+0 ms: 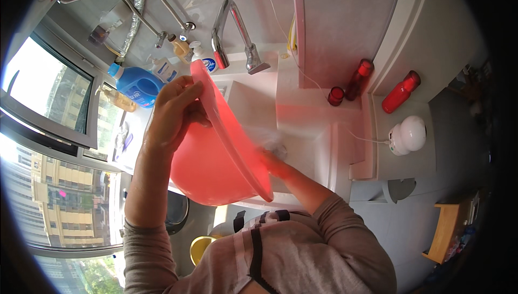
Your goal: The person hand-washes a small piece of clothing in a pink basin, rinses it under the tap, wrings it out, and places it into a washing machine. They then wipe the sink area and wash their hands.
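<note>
My left hand [180, 103] grips the upper rim of a red plastic basin [214, 164]. Tipped on its side, the basin is held up over a white sink [311, 144], its mouth facing right. My right hand [276, 164] is at the basin's open side; its fingers are blurred and partly hidden, so I cannot tell whether they hold anything. Beyond the rim stands a chrome swan-neck faucet [253, 57]. A drain fitting [279, 150] shows in the sink bottom near my right hand.
Left of the faucet are a blue detergent jug [137, 85], a white pump bottle [204, 57] and other bottles. Red bottles [398, 93], a red cup [336, 96] and a white corded device [406, 134] stand right. An open window [50, 87] is left; a yellow bucket [200, 249] stands below.
</note>
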`<state>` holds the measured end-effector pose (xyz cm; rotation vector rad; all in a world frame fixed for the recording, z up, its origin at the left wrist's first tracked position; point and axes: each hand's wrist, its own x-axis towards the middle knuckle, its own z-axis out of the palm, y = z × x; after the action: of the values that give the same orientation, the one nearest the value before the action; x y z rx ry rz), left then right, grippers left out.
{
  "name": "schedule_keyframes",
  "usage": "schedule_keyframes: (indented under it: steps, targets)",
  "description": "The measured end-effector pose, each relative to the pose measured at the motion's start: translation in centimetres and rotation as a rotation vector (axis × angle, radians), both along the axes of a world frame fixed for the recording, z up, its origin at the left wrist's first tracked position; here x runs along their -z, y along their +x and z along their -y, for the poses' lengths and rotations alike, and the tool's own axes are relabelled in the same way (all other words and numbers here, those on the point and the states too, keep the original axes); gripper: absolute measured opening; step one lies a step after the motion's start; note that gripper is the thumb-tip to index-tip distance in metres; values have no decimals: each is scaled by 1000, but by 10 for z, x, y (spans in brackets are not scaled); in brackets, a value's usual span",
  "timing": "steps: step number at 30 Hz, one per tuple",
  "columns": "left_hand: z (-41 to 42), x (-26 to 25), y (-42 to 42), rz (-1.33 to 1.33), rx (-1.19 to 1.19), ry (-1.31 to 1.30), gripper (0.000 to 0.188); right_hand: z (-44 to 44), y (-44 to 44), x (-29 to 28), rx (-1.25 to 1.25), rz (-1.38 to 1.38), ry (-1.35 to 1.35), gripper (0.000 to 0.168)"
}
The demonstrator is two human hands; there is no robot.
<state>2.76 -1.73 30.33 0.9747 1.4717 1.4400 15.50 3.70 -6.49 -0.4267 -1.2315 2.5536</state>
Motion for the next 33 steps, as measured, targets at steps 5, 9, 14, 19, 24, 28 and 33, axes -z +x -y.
schedule_keyframes:
  steps: [5,9,14,19,24,28,33]
  targets:
    - [-7,-14,11,-54,78,-10,25,-2,-3,-13,-97,196,-111,31]
    - [-8,-21,17,-77,103,-14,25,6,-6,-27,-113,225,-120,38]
    - [-13,-28,30,-64,125,-33,25,12,-14,-14,-152,294,-55,43]
    - [-10,-25,27,-51,145,-53,24,21,-11,-32,-210,310,-83,45]
    - [-7,-25,30,-42,139,-52,24,23,-9,-34,-234,337,-94,46]
    - [0,-25,29,-38,128,-35,25,23,-8,-39,-239,362,-78,47]
    - [19,-24,13,-106,119,76,36,-2,8,-28,-46,385,-14,45]
